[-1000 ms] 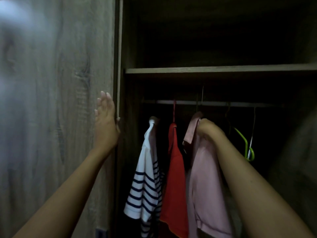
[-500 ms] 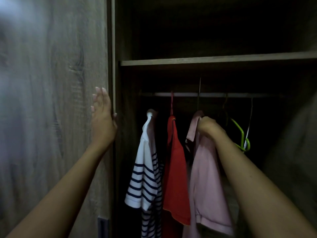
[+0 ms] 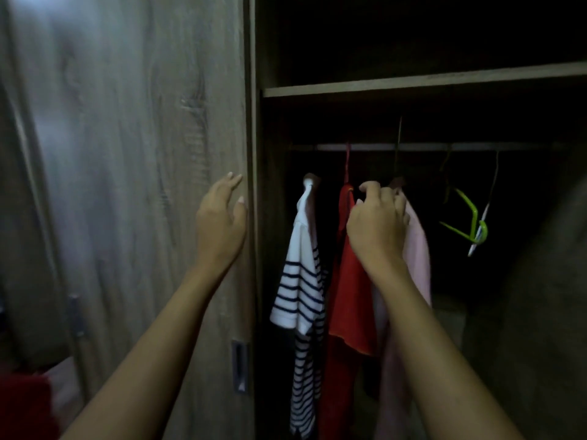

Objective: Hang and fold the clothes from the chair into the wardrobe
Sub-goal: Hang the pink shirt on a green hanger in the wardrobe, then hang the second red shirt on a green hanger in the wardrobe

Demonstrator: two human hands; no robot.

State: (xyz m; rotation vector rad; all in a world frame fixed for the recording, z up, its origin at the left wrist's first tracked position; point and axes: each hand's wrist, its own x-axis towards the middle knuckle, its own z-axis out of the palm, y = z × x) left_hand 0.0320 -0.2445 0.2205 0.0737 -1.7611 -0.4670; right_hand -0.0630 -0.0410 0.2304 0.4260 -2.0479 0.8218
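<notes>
Pink shirt [image 3: 419, 255] hangs beside red top [image 3: 346, 281]; right hand [image 3: 376, 227] holds its shoulder.

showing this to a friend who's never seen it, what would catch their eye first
Three tops hang in a row in the dark wardrobe: a striped shirt on the left, a red top in the middle and a pink shirt, whose top the right hand grips. The left hand rests on the wooden door, and a bright green hanger dangles bare further right.
</notes>
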